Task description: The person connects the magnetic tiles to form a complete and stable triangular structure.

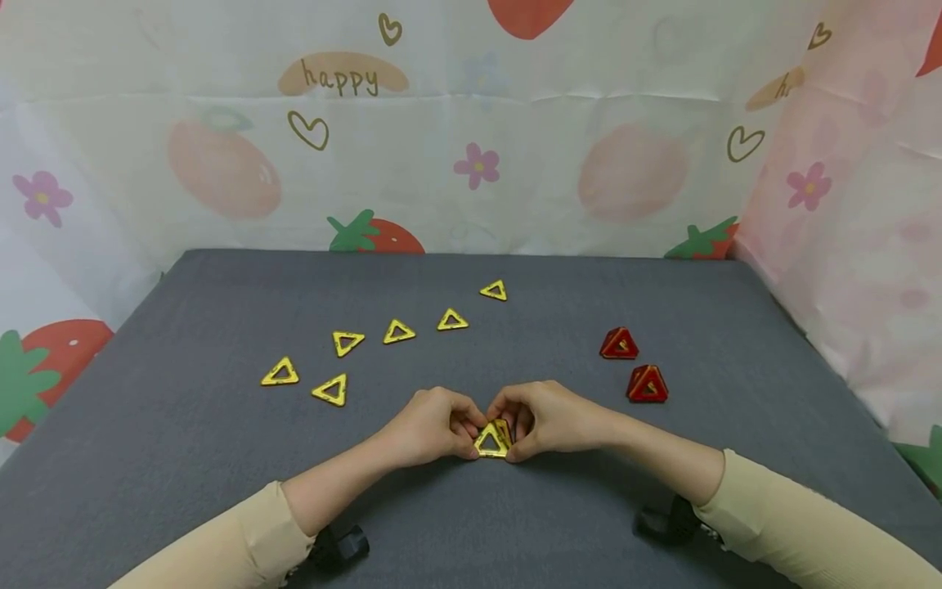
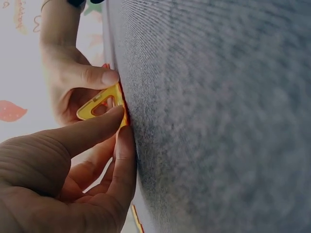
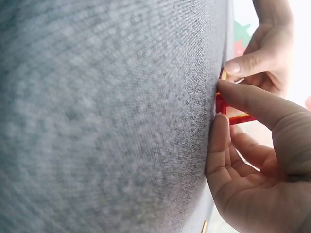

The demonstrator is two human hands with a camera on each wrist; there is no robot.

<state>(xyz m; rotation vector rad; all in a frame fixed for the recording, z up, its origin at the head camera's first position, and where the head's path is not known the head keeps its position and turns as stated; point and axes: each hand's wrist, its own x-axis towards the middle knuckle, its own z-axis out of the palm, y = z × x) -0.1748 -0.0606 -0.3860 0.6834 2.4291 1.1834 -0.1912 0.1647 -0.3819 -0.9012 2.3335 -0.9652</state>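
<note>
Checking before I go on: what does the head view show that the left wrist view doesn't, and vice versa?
Only the head view shows all six loose triangles, both red pyramids in full, and the left sleeve.

Only the left wrist view shows clearly the red edge of the held piece, close along the table.

Both show the left hand and right hand gripping that piece, the table and the patterned cloth.

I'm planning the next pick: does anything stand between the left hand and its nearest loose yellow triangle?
Nothing visible does; only grey tabletop shows between the left hand and that loose yellow triangle. That hand pinches another triangle.
</note>
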